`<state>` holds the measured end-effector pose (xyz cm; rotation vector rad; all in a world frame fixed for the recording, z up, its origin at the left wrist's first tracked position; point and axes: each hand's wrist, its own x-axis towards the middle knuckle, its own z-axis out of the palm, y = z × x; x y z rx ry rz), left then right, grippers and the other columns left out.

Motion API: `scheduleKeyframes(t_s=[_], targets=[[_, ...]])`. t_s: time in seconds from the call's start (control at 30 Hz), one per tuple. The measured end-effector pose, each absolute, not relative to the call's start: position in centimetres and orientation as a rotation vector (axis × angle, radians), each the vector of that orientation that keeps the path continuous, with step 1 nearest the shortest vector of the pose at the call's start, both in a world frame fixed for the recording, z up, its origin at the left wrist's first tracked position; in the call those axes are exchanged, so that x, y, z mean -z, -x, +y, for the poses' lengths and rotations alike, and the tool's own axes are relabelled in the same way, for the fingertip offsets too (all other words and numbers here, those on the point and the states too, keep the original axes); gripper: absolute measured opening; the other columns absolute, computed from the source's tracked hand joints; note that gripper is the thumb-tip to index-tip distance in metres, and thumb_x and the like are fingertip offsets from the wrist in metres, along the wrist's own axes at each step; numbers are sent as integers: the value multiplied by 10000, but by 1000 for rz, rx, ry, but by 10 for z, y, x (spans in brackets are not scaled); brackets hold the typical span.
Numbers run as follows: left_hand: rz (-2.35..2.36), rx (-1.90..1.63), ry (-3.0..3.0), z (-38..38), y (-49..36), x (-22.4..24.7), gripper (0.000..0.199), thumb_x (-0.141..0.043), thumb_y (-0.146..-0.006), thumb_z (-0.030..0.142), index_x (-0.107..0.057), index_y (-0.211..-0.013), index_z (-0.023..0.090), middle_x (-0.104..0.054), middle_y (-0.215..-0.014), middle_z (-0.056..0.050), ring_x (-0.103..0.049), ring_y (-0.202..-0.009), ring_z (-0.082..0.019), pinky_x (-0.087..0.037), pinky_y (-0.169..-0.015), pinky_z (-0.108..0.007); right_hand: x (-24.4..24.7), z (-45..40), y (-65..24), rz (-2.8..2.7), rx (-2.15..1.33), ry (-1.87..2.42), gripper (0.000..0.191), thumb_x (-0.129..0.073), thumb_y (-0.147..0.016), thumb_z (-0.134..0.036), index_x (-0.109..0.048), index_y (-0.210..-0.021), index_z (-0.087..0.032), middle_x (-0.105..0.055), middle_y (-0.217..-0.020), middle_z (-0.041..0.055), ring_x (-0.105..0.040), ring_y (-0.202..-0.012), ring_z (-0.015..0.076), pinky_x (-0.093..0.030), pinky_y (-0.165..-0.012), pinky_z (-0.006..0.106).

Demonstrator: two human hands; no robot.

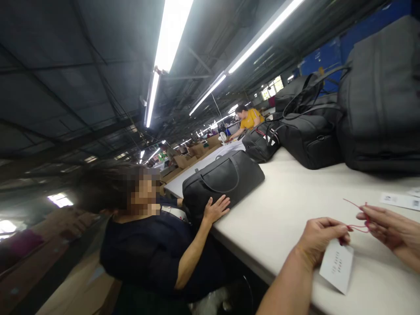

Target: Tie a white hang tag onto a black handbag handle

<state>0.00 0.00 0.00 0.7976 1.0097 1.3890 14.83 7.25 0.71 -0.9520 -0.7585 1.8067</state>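
Currently, the left hand (320, 238) pinches the red string (361, 231) of a white hang tag (337, 267), while the right hand (392, 227) grips its looped end above the cream tabletop (295, 199).

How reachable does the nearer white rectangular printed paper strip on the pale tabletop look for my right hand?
Probably yes: the white strip lies just beyond your right hand with nothing visible between, though that hand appears occupied with thin red string.

Hang tag (337, 266): white, with dark printed letters
Cord (358, 226): red
Table (295, 197): plain cream-white
Left bag (220, 176): plain black
Large right bag (380, 100): dark grey
Near shirt (144, 253): dark navy
Far shirt (252, 119): mostly yellow
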Motion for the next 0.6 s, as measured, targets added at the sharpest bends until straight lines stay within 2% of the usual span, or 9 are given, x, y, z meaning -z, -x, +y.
scheduleKeyframes(t_s=[0.27, 0.47, 0.53, 0.6], targets=[[1015, -1392, -790, 1, 0, 2, 487, -896, -455, 411, -693, -747, 78, -593, -565, -25, -481, -508, -97, -331, -589, -273, -17, 70, -152, -741, -1800, 938, 392, -810, -451, -182, -725, -833, -169, -670, -843, 72, -575, -662, 146, -543, -492, 120], [1043, -1396, -872, 1, 2, 0, 475, -869, -503, 457, -678, -730, 86, -589, -564, -24, -472, -496, -88, -332, -572, -257, -12, 69, -150, -780, -1812, 877, 250, -766, -659, -200, -726, -905, -181, -695, -929, 96, -604, -663, 116, -536, -567, 120], [1094, -1383, -912, 1, 3, -2, 507, -858, -506, 503, -674, -737, 91, -586, -561, -21, -472, -501, -89, -341, -574, -252, -12, 67, -147, -822, -1828, 907, 283, -755, -712, -255, -714, -978, -169, -701, -980, 107, -615, -675, 106, -521, -571, 123], [1128, -1367, -937, 3, 4, -5, 523, -855, -505, 528, -663, -735, 99, -585, -558, -15, -468, -502, -88, -337, -567, -241, -15, 64, -144, -871, -1865, 900, 359, -789, -695, -317, -698, -1006, -165, -708, -965, 85, -615, -687, 92, -492, -573, 119]])
